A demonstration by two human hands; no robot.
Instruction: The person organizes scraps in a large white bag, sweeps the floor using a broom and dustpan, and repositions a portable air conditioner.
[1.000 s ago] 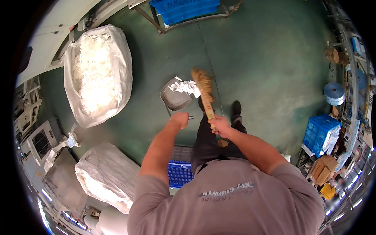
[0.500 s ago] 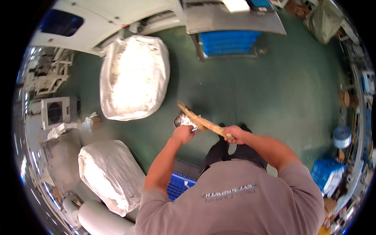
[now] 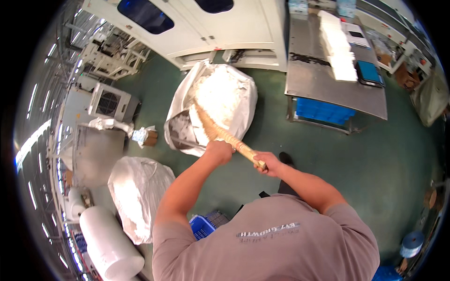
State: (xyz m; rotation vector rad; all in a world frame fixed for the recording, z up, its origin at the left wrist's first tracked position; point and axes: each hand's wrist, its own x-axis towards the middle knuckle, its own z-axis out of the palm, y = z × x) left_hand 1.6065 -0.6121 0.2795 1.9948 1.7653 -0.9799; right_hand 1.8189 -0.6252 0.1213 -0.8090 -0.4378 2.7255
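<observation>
My left hand (image 3: 219, 152) is closed round the handle end of a grey metal dustpan (image 3: 188, 144), which holds some whitish scraps. The pan is tilted over the near left side of a large white sack (image 3: 251, 96). White scraps (image 3: 220, 91) fill this sack. In my right hand (image 3: 267, 164) is the butt of a straw hand broom (image 3: 233, 140). The broom slants forward and left past my left hand, its bristles beside the pan and over the sack. My left fingers are partly hidden from above.
Behind the sack stands a white machine cabinet (image 3: 187, 28). A metal table (image 3: 311, 79) with blue crates (image 3: 323, 111) beneath is at the far right. A second white sack (image 3: 157, 182), a large white roll (image 3: 110, 243) and a blue basket (image 3: 202, 227) are at the left.
Both hands have moved forward and left, bringing the dustpan and broom from above the floor to over the white sack. The view has turned toward the cabinet and table.
</observation>
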